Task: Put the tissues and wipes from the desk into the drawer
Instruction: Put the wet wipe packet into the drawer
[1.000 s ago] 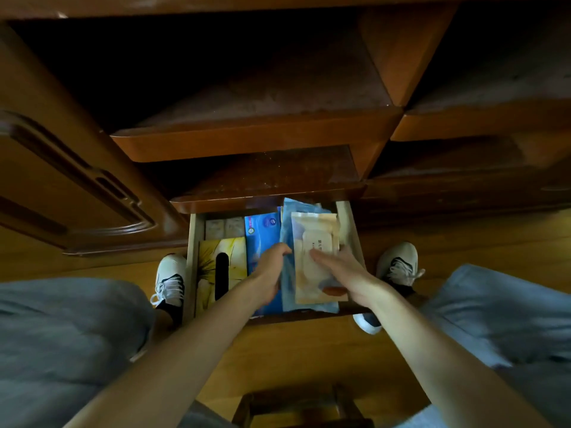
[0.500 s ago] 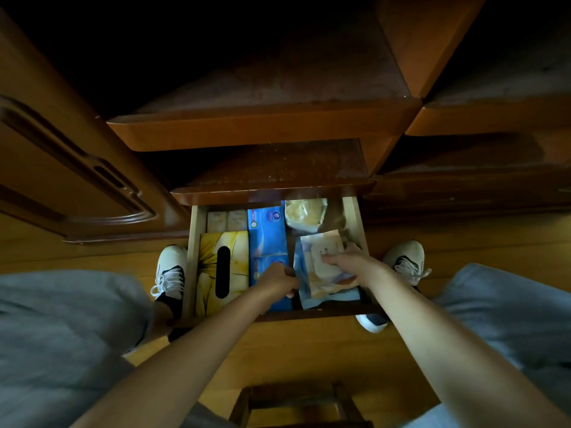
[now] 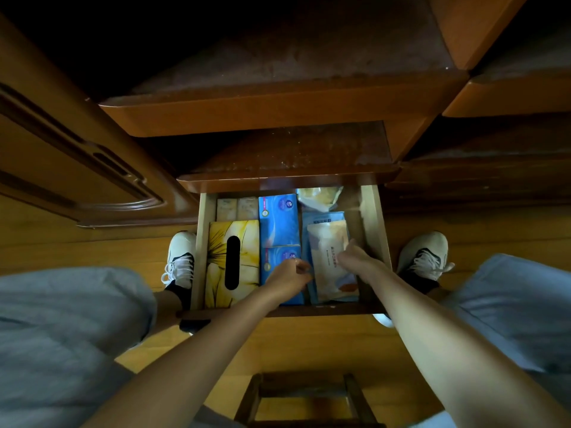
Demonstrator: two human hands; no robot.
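Note:
The open wooden drawer (image 3: pixel 202 257) holds a yellow flowered tissue box (image 3: pixel 216 257) at the left and two blue tissue packs (image 3: pixel 278 220) in the middle. On the right, a cream and orange wipes pack (image 3: pixel 327 251) lies on a blue wipes pack (image 3: pixel 321 216). My right hand (image 3: pixel 355 257) grips the cream pack's right side. My left hand (image 3: pixel 290 279) is curled with its fingertips on the stack's left edge, over the blue pack. Two small beige packs (image 3: pixel 236 209) and a yellowish bag (image 3: pixel 318 197) sit at the drawer's back.
Wooden desk ledges (image 3: pixel 278 115) overhang the drawer's back. A carved cabinet door (image 3: pixel 77 168) stands at the left. My white shoes (image 3: pixel 180 257) flank the drawer on the wood floor, with grey-clad knees at both sides. A wooden stool (image 3: pixel 309 396) is below my arms.
Both hands have lowered the stacked wipes packs from above the drawer down into its right side, where they lie flat. The yellowish bag behind them has come into sight.

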